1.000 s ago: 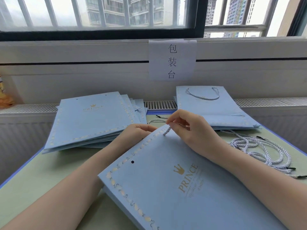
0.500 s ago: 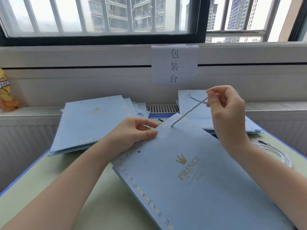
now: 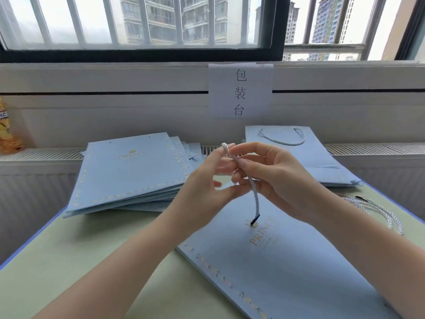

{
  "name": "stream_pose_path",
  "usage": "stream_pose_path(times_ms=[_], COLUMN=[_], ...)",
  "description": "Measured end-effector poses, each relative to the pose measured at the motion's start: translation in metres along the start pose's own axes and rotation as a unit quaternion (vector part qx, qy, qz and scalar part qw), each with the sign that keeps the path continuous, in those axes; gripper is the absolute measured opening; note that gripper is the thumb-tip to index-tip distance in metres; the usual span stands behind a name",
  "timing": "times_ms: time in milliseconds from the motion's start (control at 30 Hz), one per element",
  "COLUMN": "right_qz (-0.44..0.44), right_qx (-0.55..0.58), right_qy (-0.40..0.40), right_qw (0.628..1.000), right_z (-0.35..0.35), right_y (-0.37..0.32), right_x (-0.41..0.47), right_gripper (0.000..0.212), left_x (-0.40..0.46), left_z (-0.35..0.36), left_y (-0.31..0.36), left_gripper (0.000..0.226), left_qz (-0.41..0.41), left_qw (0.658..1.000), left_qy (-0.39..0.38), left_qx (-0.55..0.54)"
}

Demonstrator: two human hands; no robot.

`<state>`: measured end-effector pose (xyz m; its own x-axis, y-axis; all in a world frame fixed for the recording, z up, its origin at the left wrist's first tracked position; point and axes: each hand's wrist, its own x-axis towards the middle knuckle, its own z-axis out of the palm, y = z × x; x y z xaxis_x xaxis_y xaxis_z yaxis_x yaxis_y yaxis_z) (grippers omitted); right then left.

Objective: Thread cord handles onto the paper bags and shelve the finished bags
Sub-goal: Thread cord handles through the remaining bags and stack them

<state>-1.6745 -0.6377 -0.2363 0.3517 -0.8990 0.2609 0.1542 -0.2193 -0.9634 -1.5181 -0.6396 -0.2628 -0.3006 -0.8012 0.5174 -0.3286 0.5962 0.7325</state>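
Both hands are raised above the pale green table [image 3: 69, 261], working a white twisted cord [image 3: 254, 199] between them. The left hand [image 3: 207, 187] pinches the cord's upper bend between thumb and fingertips, and the right hand [image 3: 273, 178] closes its fingers on the strand just below. The cord's free end, with a dark tip, hangs down from the grip over the flat light blue paper bag printed PRINCE [image 3: 287, 261], which lies on the table beneath the hands.
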Motion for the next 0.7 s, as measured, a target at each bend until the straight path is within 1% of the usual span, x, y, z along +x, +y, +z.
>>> stream_pose_path(times_ms=[33,100,200,267,333,367,400,433,467,500,533,567,600,633,700], right_qz=[0.002,0.005,0.029,0.027,-0.003,-0.014,-0.012,0.002,0.033,0.079,0.121,0.144,0.15,0.148,0.143], right_qx=[-0.032,-0.129,-0.209,-0.279,-0.387,-0.43,-0.448,-0.434,-0.377,-0.278,-0.158,-0.052,0.021,0.068,0.12], right_qy=[0.011,0.022,0.005,-0.013,-0.038,-0.052,-0.069,-0.093,-0.12,-0.142,-0.16,-0.161,-0.146,-0.124,-0.083], right_qw=[0.999,0.991,0.978,0.96,0.921,0.901,0.891,0.896,0.918,0.947,0.967,0.975,0.978,0.979,0.979], right_z=[-0.002,-0.006,-0.008,-0.005,-0.003,-0.002,-0.002,0.0,0.001,0.001,0.002,0.002,0.002,0.0,-0.002], right_y=[0.001,0.005,0.012,0.016,0.021,0.022,0.021,0.02,0.017,0.014,0.012,0.009,0.008,0.008,0.008], right_x=[0.001,0.002,0.004,0.003,0.004,0.004,0.003,0.002,0.0,-0.001,-0.002,-0.002,-0.002,-0.001,0.0], right_gripper=[0.011,0.007,0.022,0.03,0.032,0.032,0.033,0.036,0.04,0.042,0.04,0.037,0.034,0.033,0.032], left_x=[0.0,0.0,0.002,0.005,0.006,0.006,0.007,0.007,0.007,0.007,0.007,0.007,0.007,0.007,0.006], left_z=[-0.002,-0.007,-0.015,-0.02,-0.025,-0.026,-0.027,-0.027,-0.028,-0.029,-0.031,-0.034,-0.036,-0.039,-0.042], left_y=[0.002,0.004,0.006,0.004,0.003,0.002,0.001,0.0,-0.001,-0.002,-0.002,-0.003,-0.004,-0.004,-0.001], left_gripper=[0.061,0.06,0.047,0.037,0.024,0.02,0.018,0.018,0.019,0.019,0.017,0.015,0.014,0.016,0.03], left_qz=[-0.013,-0.044,-0.078,-0.104,-0.128,-0.133,-0.134,-0.133,-0.137,-0.146,-0.159,-0.172,-0.183,-0.194,-0.219], left_qw=[0.999,0.987,0.964,0.946,0.938,0.947,0.962,0.976,0.985,0.988,0.987,0.982,0.971,0.951,0.889], left_qy=[-0.006,-0.004,0.052,0.091,0.113,0.117,0.113,0.097,0.071,0.037,0.001,-0.036,-0.074,-0.11,-0.169], left_qx=[-0.043,-0.157,-0.249,-0.294,-0.301,-0.267,-0.209,-0.143,-0.081,-0.028,0.019,0.069,0.133,0.212,0.363])
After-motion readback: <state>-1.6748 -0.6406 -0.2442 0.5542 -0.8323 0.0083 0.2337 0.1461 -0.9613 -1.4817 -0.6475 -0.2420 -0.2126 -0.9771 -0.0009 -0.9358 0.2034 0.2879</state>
